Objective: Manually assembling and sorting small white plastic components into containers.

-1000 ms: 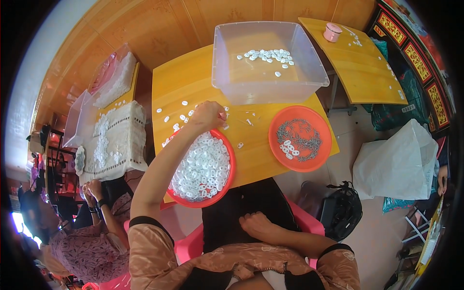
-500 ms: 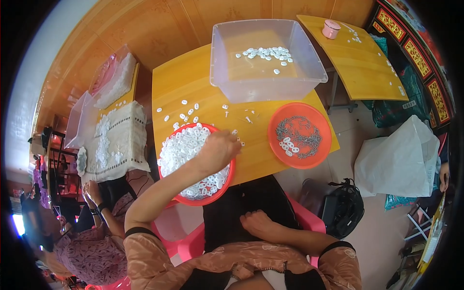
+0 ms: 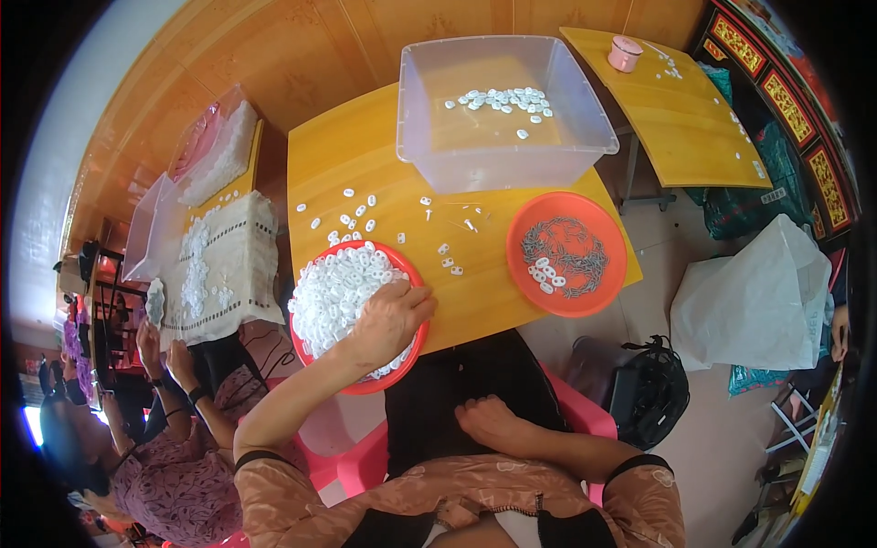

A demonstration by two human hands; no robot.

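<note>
A red basin (image 3: 419, 342) heaped with small white oval plastic pieces (image 3: 338, 292), each with two holes, sits at the table's near left edge. My left hand (image 3: 391, 315) reaches over the heap, its closed fingers at the basin's right rim; their undersides are hidden. My right hand (image 3: 493, 423) rests on my dark-clad lap with its fingers curled in, and nothing shows in it. To the right stands an orange-red basin (image 3: 589, 297) holding grey metal screws or pins (image 3: 585, 260) and several white pieces (image 3: 546, 274).
A clear plastic bin (image 3: 475, 169) with several white pieces stands at the back. Loose white pieces (image 3: 352, 219) and a few screws (image 3: 470, 225) lie on the yellow table (image 3: 329, 169). A co-worker (image 3: 174, 475) sits at left; a white sack (image 3: 749, 301) and black bag (image 3: 653, 393) are at right.
My left hand has moved left and slightly toward me, and the heaped red basin has shifted the same way, uncovering pieces on the table. My right hand is still. The co-worker's hands have moved.
</note>
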